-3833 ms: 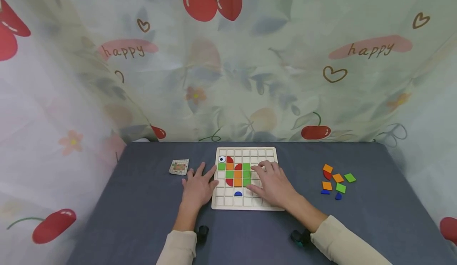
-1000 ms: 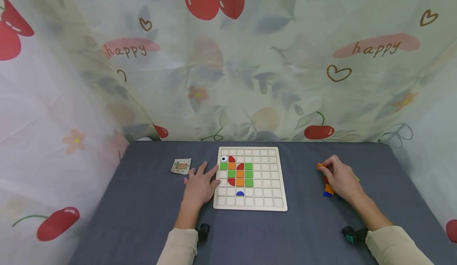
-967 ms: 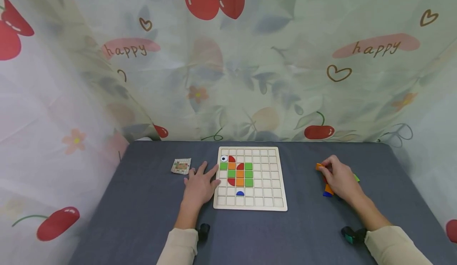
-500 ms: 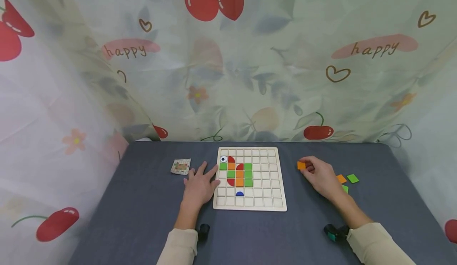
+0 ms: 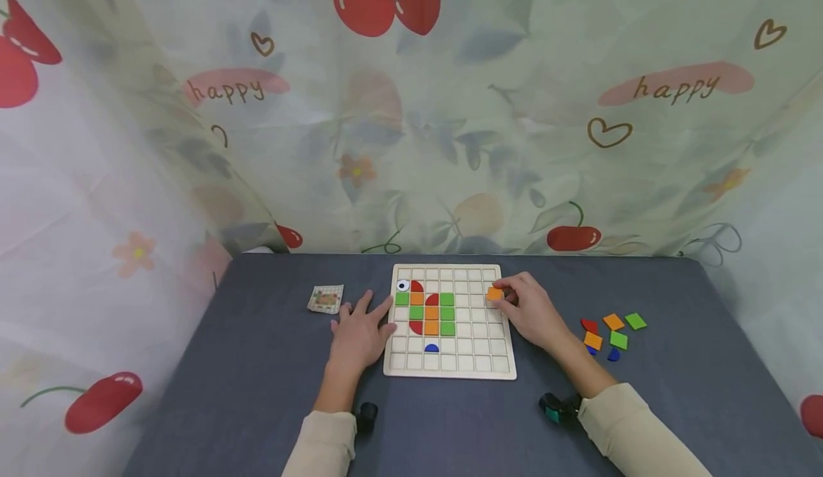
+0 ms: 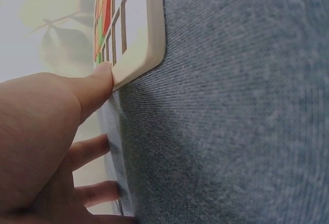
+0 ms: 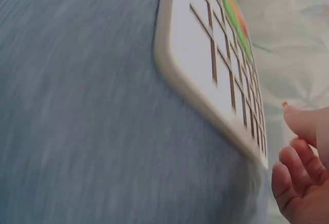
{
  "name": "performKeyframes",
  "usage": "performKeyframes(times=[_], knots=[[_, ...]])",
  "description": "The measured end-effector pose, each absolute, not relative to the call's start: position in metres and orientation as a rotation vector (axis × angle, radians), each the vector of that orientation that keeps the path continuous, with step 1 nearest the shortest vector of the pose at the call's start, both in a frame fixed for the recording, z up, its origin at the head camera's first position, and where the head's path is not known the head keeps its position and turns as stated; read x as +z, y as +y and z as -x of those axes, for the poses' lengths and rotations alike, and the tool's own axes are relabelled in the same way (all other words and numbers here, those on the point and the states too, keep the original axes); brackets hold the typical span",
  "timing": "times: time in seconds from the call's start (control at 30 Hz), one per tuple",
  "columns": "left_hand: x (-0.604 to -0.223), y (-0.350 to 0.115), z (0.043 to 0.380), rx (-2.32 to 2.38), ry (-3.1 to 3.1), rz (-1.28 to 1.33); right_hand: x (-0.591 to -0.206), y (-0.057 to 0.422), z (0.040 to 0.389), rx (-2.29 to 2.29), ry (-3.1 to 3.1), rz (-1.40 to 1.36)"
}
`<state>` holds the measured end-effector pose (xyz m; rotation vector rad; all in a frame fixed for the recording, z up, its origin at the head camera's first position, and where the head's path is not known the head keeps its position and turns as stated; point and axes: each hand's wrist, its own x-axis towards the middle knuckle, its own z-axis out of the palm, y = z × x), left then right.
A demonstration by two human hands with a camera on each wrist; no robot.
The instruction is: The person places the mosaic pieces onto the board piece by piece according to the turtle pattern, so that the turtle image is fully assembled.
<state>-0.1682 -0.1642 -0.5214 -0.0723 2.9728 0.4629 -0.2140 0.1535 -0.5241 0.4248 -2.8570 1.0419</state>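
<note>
My right hand (image 5: 530, 311) pinches an orange square tile (image 5: 493, 293) between thumb and finger, over the right edge of the wooden grid board (image 5: 450, 375). In the right wrist view just a sliver of the orange tile (image 7: 285, 104) shows at the thumb tip. The other fingers are curled below it. My left hand (image 5: 360, 335) lies with fingers spread at the board's left side; its thumb (image 6: 97, 82) touches the board's rim in the left wrist view. Green, orange and red pieces, a round eye tile (image 5: 402, 285) and a blue half-round piece (image 5: 431, 348) sit in the board's squares.
Loose pieces lie on the dark cloth to the right: an orange tile (image 5: 614, 322), a green tile (image 5: 635, 321), a red piece (image 5: 589, 325), a blue piece (image 5: 614, 355) and several others. A small picture card (image 5: 325, 298) lies left of the board.
My right hand has left the board, picked up an orange tile from the loose pieces and carried it left to the board's right edge. The left hand has stayed in place.
</note>
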Motion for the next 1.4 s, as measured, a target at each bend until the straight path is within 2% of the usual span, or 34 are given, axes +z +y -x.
performKeyframes(times=[0.43,1.4], knots=[[-0.523,-0.163,0.17,0.466,2.969,0.089,-0.529,0.116,0.225,1.155,-2.906,-0.531],[-0.519,-0.163,0.169,0.468,2.974,0.062,-0.539,0.105,0.229,1.147,-2.974,-0.48]])
